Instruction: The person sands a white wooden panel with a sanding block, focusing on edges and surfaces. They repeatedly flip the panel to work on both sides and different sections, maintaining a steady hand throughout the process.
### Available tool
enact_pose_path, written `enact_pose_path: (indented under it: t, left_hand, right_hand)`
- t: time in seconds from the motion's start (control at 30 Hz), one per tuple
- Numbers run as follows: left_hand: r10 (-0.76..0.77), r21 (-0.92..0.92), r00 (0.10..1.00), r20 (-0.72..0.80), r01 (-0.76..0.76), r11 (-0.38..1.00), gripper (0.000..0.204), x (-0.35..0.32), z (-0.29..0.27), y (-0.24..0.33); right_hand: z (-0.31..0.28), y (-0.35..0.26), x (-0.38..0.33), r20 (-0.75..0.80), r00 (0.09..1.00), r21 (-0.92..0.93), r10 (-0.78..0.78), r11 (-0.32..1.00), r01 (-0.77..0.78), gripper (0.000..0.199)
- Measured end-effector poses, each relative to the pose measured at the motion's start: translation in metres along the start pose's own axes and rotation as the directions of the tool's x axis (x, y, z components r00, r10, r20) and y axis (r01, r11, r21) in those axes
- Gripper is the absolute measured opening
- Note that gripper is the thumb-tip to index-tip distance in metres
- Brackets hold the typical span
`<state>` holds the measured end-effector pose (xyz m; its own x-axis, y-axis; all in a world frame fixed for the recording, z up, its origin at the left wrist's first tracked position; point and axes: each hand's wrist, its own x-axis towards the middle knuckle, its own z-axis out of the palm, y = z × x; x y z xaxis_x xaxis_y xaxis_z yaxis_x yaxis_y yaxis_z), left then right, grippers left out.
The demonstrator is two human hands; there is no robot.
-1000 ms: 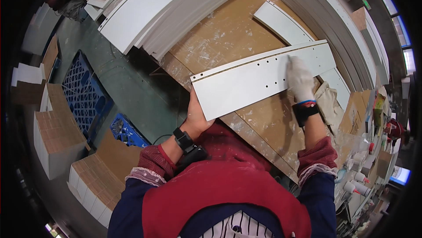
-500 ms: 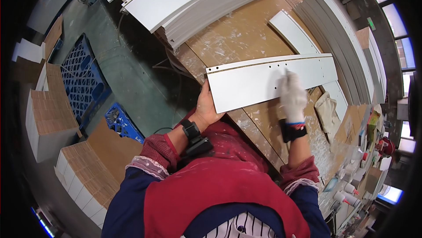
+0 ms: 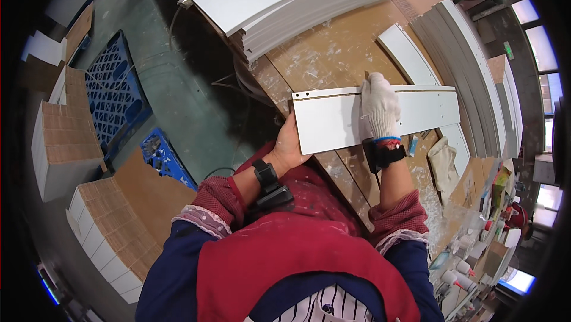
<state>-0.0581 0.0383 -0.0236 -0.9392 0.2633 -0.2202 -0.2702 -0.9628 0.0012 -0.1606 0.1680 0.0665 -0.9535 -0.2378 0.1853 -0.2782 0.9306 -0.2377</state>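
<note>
A long white panel (image 3: 333,122) with a narrow groove along its far edge and several small dark holes lies slantwise in front of me. My bare left hand (image 3: 289,143) grips its left end, thumb side against the edge and other fingers hidden beneath. On the panel's middle, at the grooved far edge, rests my right hand (image 3: 379,105) in a white knitted glove. Its fingers are curled together; a small brownish tip shows beside them, too small to name. Under the panel's right part lies another white panel (image 3: 410,54).
The brown workbench (image 3: 321,42) carries a stack of white panels (image 3: 303,9) at the back and another stack (image 3: 458,66) at the right. A crumpled cream glove (image 3: 443,164) lies near bottles (image 3: 461,277). Blue pallets (image 3: 116,93) and panel piles (image 3: 113,238) stand left on the floor.
My right hand has moved left and away from me, from over the panel's face to its grooved far edge. The left hand keeps its hold. The whole view has shifted slightly.
</note>
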Motion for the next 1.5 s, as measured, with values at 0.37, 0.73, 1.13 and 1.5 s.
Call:
enact_pose_path:
  t: [0.37, 0.73, 1.13, 1.5]
  left_hand:
    - [-0.042, -0.022, 0.992, 0.122, 0.045, 0.999, 0.046, -0.001, -0.036, 0.002]
    - [0.02, 0.288, 0.996, -0.089, 0.007, 0.958, 0.061, -0.008, 0.006, 0.004]
    - [0.193, 0.545, 0.962, -0.193, -0.059, 0.836, 0.051, -0.06, 0.004, 0.047]
    - [0.431, 0.65, 0.796, -0.424, -0.064, 0.757, 0.049, -0.098, -0.013, 0.065]
  right_hand:
    - [0.0, -0.072, -0.041, -0.014, 0.835, 0.409, -0.551, 0.759, 0.507, 0.011]
    - [-0.055, 0.09, -0.119, 0.533, 0.787, 0.739, 0.312, 0.281, -0.612, 0.015]
    - [-0.045, 0.086, -0.135, 0.562, 0.781, 0.741, 0.271, 0.254, -0.621, 0.017]
    - [-0.05, 0.103, -0.129, 0.613, 0.767, 0.74, 0.188, 0.203, -0.641, 0.016]
